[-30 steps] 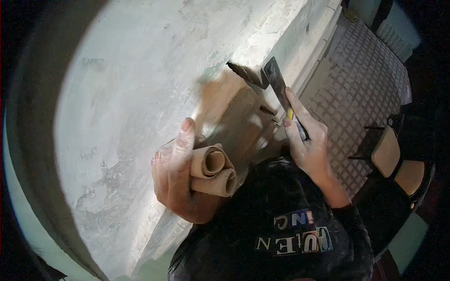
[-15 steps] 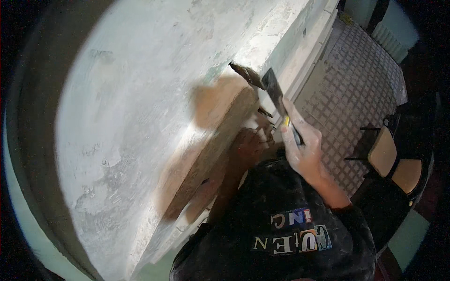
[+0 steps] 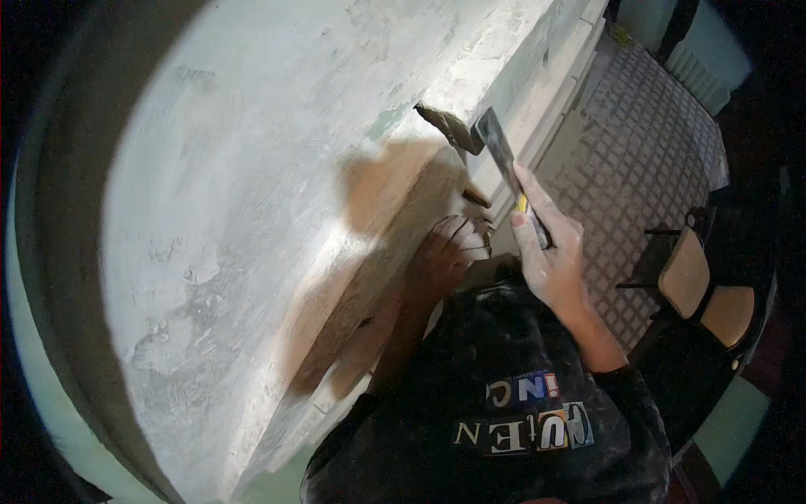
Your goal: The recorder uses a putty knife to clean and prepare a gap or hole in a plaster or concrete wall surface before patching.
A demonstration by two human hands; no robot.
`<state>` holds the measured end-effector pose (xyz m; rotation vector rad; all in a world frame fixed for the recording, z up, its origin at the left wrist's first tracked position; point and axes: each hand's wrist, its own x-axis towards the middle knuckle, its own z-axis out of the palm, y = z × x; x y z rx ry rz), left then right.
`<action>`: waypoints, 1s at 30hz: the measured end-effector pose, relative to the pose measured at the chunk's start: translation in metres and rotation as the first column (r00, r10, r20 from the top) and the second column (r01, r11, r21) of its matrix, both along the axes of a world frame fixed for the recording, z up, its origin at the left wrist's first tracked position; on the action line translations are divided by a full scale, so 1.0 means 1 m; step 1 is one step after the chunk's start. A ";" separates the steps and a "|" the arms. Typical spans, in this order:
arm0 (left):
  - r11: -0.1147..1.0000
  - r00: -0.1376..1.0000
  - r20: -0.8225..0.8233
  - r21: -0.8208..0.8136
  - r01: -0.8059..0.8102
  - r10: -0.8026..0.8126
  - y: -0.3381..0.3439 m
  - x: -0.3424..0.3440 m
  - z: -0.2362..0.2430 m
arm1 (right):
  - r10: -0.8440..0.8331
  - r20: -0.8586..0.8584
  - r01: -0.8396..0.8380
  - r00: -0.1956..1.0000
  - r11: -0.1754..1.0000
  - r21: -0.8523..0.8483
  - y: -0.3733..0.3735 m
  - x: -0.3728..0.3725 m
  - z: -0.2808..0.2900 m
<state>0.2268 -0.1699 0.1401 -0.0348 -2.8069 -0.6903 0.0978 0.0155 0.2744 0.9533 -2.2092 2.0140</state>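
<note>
My right hand point(image 3: 550, 252) is closed around the handle of a putty knife point(image 3: 495, 141), which has a dark flat blade and a yellow band. Its blade points up and away, close to the lit edge of a plastered wall point(image 3: 227, 210). Lower and to the left, my left hand point(image 3: 449, 252) lies in shadow beside the wall's edge. Its whitened fingers are curled; what they hold, if anything, cannot be made out. A dark brown patch point(image 3: 453, 128) shows on the wall's edge just left of the blade. White dust coats my right hand.
Broad shadows point(image 3: 386, 185) fall across the wall and its corner. A pale ledge point(image 3: 550, 105) runs along the wall's right side. Beyond it lies a patterned floor point(image 3: 638, 134). Two chairs point(image 3: 684, 270) stand at the right, and a ribbed radiator point(image 3: 698, 80) is at the far right.
My right hand and the putty knife have shifted slightly right, the blade tip a little farther up. My left hand's whitened fingers show more clearly; its hold looks the same.
</note>
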 end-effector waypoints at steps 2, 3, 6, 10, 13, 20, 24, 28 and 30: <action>0.991 0.992 0.121 -0.132 -0.003 0.019 0.002 -0.007 0.011 | -0.002 -0.040 0.003 0.999 1.000 0.019 0.001 -0.004 0.004; 0.992 0.993 0.120 -0.128 0.002 0.014 -0.002 -0.006 -0.004 | 0.001 0.007 -0.002 1.000 0.998 0.069 0.003 -0.005 0.011; 0.990 0.987 0.150 -0.120 0.079 -0.061 -0.015 0.003 -0.029 | -0.001 0.014 0.000 1.000 0.999 0.051 -0.002 -0.008 0.012; 0.994 0.999 0.018 -0.096 0.052 -0.051 0.001 -0.013 -0.010 | -0.007 -0.055 0.011 0.998 0.997 0.081 0.010 -0.010 0.006; 0.996 1.000 -0.010 -0.092 0.012 -0.013 -0.003 -0.014 0.003 | 0.031 -0.023 -0.029 0.999 0.996 0.085 0.005 -0.010 0.009; 0.999 0.996 -0.092 0.051 0.008 -0.003 -0.003 -0.005 -0.016 | -0.018 -0.048 0.021 0.999 0.997 0.069 -0.004 -0.001 0.003; 1.000 1.000 -0.015 0.009 -0.004 0.004 -0.004 -0.004 -0.012 | -0.007 0.015 0.007 1.000 1.000 -0.010 -0.006 -0.003 0.012; 0.999 0.999 0.036 -0.040 0.009 -0.007 -0.006 -0.006 0.005 | 0.022 0.072 -0.029 0.997 0.995 0.097 0.003 0.001 0.016; 0.997 0.997 0.067 -0.058 0.050 -0.046 0.000 -0.013 0.006 | 0.016 0.217 -0.053 0.976 0.984 0.167 0.009 -0.001 0.014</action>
